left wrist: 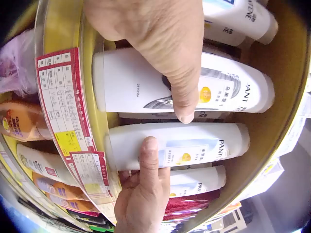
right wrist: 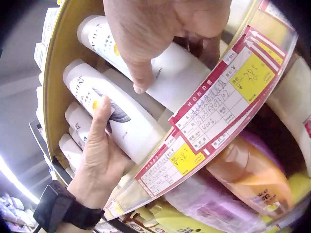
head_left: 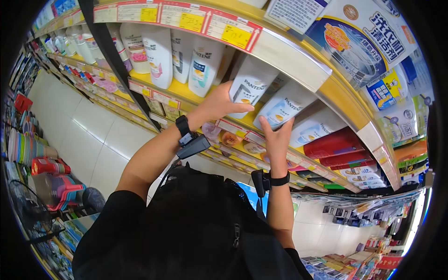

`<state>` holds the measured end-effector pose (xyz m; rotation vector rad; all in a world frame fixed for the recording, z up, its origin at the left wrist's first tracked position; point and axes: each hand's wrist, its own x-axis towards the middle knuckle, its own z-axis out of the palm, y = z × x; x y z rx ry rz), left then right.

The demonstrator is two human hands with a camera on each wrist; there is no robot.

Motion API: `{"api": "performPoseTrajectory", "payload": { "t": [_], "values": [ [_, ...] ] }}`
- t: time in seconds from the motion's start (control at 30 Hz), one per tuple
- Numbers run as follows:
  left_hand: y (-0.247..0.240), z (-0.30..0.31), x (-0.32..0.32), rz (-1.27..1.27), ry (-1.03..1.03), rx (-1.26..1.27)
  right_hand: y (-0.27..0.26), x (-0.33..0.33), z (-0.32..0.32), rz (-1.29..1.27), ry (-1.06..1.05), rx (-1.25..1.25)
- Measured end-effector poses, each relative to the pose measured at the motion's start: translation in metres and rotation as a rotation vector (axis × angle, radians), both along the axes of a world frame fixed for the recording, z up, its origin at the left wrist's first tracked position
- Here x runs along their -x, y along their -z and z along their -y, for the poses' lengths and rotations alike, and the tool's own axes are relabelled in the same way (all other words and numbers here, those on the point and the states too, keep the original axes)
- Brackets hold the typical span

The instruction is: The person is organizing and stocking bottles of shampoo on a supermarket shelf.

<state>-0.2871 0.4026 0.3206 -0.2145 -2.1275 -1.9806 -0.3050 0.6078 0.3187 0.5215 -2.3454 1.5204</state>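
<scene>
My left hand (head_left: 217, 103) grips a white Pantene shampoo bottle (head_left: 255, 74) with a black swoosh on its label, thumb across the front. The right hand (head_left: 278, 140) holds the neighbouring white Pantene bottle (head_left: 290, 103), whose label is light blue; its thumb lies on the front and the fingers go round the side. Both bottles stand on the yellow shelf (left wrist: 99, 131), side by side with a narrow gap. In the right wrist view the left thumb (right wrist: 103, 109) presses beside the orange dot on the label. Most of the fingers are hidden behind the bottles.
More white bottles (head_left: 205, 65) line the shelf to the left, and another Pantene bottle (head_left: 317, 123) and dark red packs (head_left: 333, 140) stand to the right. A price-tag rail (right wrist: 209, 114) runs along the shelf's front edge. The upper shelf edge (head_left: 289, 51) overhangs the bottles.
</scene>
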Motion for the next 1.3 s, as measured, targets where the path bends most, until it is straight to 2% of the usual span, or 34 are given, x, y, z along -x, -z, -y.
{"api": "performPoseTrajectory", "payload": {
  "t": [0.37,1.3],
  "values": [
    [-0.010,0.001,-0.006,0.012,0.054,-0.019,-0.002,-0.002,0.001,0.027,-0.039,0.011],
    [-0.012,0.003,-0.007,-0.027,0.011,0.078,-0.001,-0.001,0.000,0.041,-0.057,-0.014]
  ]
}}
